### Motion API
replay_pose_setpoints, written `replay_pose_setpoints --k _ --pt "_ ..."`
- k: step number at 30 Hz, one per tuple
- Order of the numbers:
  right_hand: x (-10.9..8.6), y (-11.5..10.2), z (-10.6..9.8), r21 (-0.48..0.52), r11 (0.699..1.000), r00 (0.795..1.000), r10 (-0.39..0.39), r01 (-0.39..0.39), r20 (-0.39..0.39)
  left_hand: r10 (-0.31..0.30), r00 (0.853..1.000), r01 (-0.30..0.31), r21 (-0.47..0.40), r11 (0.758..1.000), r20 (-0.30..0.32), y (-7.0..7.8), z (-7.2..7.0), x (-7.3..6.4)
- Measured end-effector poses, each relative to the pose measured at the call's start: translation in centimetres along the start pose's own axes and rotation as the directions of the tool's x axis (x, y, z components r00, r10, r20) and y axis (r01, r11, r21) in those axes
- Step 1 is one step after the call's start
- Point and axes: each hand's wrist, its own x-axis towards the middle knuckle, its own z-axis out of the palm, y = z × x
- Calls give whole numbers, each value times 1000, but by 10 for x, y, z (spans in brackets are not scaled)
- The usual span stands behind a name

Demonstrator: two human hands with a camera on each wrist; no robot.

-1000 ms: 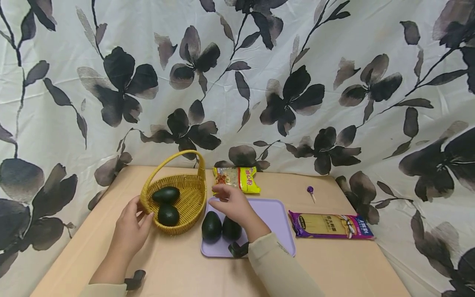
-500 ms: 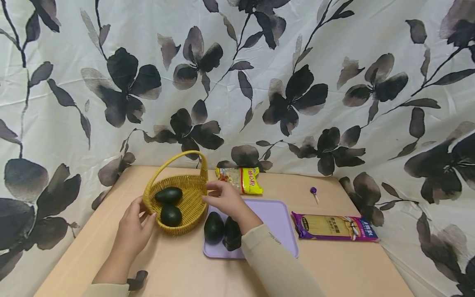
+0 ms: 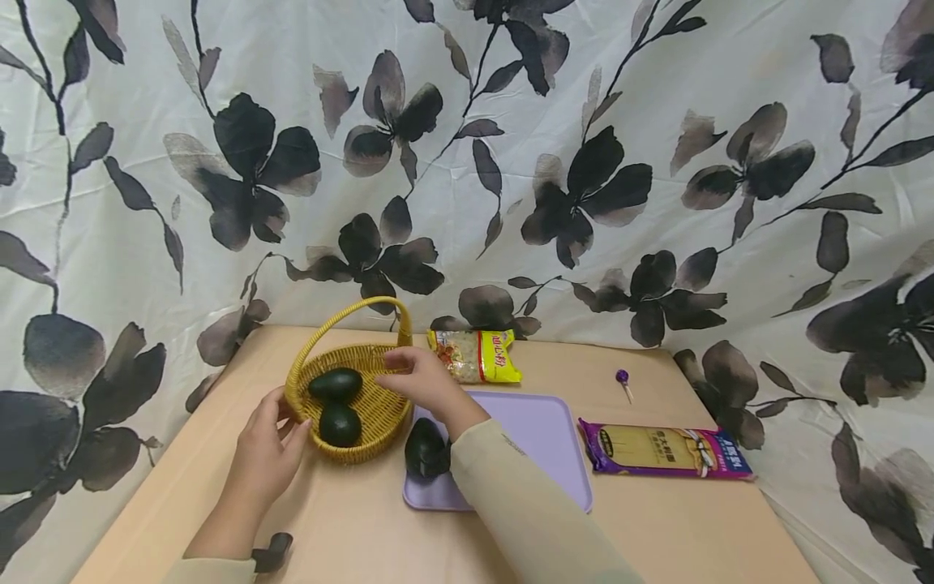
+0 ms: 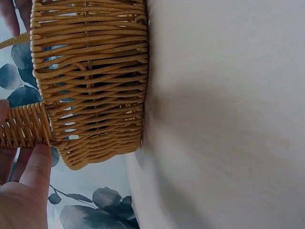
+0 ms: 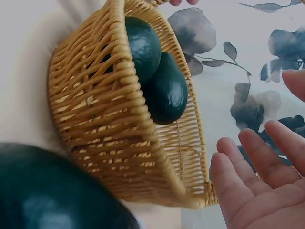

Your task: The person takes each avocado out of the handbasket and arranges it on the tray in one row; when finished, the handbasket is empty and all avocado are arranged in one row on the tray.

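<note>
My left hand (image 3: 264, 454) holds the yellow wicker basket (image 3: 372, 422) at the left base of its handle; in the left wrist view, thumb and fingers pinch the woven handle (image 4: 26, 126). Two dark green avocados lie inside the basket, one (image 3: 336, 384) behind the other (image 3: 340, 426). My right hand (image 3: 426, 383) hovers by the basket's right rim, fingers spread and holding nothing, as the right wrist view also shows. An avocado (image 3: 422, 442) sits on the lilac tray (image 3: 540, 446), partly covered by the dark wrist device. My right sleeve hides part of the tray.
A yellow food packet (image 3: 477, 355) lies behind the tray. To the right are a purple lollipop (image 3: 623, 381) and a purple noodle pack (image 3: 667, 450). A floral cloth (image 3: 467, 178) hangs along the table's back edge.
My right hand has moved left from above the tray to the basket's right rim. Its forearm now covers the second avocado on the tray. My left hand keeps its hold.
</note>
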Motion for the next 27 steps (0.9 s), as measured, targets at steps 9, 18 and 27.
replay_pose_setpoints --k 9,18,27 --pt "21 -7 12 42 999 1000 -2 1 13 -7 1000 7 4 1000 11 -5 4 4" --pt "40 -8 25 213 970 993 120 -118 5 -11 1000 11 3 1000 19 -8 5 8" --pt "55 -2 36 329 926 982 188 -184 22 -3 1000 3 -4 1000 4 -12 5 12"
